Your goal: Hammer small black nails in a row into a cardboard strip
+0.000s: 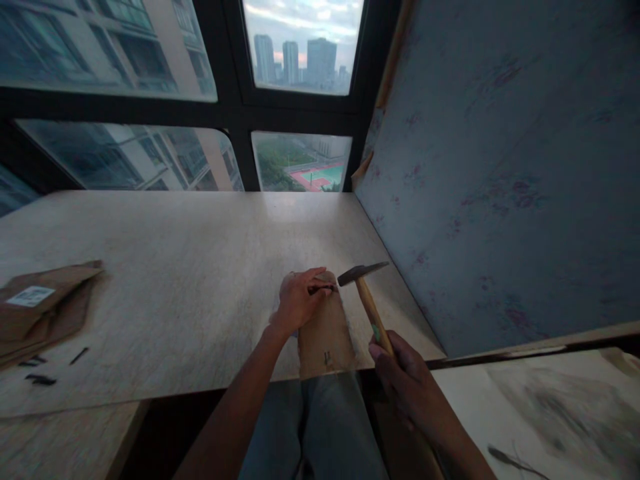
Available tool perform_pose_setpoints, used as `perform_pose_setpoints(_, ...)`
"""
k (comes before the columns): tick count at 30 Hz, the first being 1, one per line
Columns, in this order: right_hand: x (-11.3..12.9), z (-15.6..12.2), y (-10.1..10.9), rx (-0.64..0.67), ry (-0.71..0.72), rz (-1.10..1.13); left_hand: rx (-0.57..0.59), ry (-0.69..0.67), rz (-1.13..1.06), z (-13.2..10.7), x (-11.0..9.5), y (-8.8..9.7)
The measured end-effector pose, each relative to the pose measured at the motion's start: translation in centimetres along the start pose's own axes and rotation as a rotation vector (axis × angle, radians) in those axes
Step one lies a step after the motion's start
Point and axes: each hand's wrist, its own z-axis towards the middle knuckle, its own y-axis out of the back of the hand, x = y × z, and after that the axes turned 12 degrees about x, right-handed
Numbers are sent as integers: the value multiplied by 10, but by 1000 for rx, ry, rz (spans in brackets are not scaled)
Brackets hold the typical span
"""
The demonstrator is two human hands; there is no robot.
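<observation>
My right hand (397,363) is wrapped round the wooden handle of a hammer (373,303). Its dark metal head is raised just right of a piece of brown cardboard (327,333), which lies on the pale counter with its near end at the edge. Over the far end of the cardboard, my left hand (300,300) has its fingers closed together at a small dark object (323,288). The fingers partly cover that object, so its kind does not show. The hammer head is apart from the left hand.
Folded brown paper packaging with a white label (31,296) lies at the left of the counter (190,267). Several small dark pieces (40,379) are near it. A flowered wall panel (490,167) borders the right, and windows stand behind. A white surface (500,400) sits lower right.
</observation>
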Motion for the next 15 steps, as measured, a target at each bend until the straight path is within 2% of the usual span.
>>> perform_pose_setpoints(4,0,-2,-2,4,-17,2,5,-11,-39,0,2,0)
perform_pose_setpoints(11,5,-7,-3,-25,-35,18,41,-48,-236,-1,2,6)
perform_pose_setpoints(15,-1,-5,-7,-44,-1,70,14,-80,-295,-2,0,8)
